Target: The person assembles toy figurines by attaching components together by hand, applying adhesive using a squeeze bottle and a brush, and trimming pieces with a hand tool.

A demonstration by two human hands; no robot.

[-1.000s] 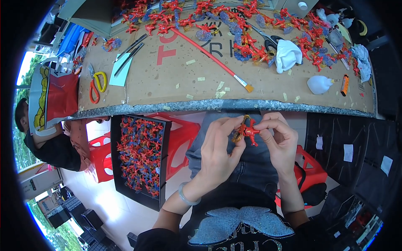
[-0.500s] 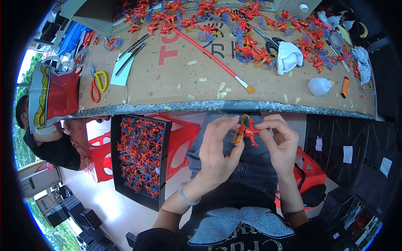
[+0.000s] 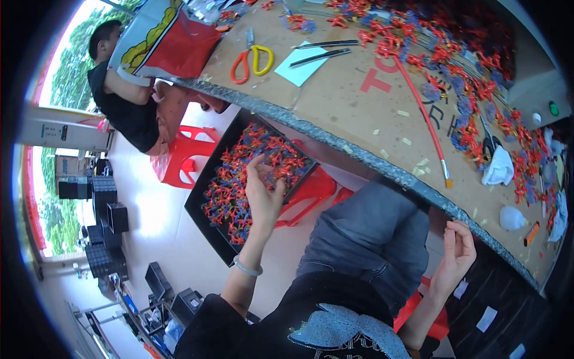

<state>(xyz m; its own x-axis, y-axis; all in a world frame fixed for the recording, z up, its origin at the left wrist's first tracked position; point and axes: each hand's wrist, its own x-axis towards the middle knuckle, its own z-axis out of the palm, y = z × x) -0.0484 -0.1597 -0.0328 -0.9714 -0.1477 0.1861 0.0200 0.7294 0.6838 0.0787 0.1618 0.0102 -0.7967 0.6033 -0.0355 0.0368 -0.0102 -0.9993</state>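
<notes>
Left hand [image 3: 263,196] hangs half-curled over the black tray [image 3: 198,202].

The figurines [image 3: 230,200] are red, blue and yellow, the tray [image 3: 209,231] black, the worktop [image 3: 341,96] brown with a speckled grey edge [image 3: 388,172].

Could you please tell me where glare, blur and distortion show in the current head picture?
Head view: white glare on the floor left of the black tray; the table edge bends; the red pile at upper right looks dark and soft; corners are black.
</notes>
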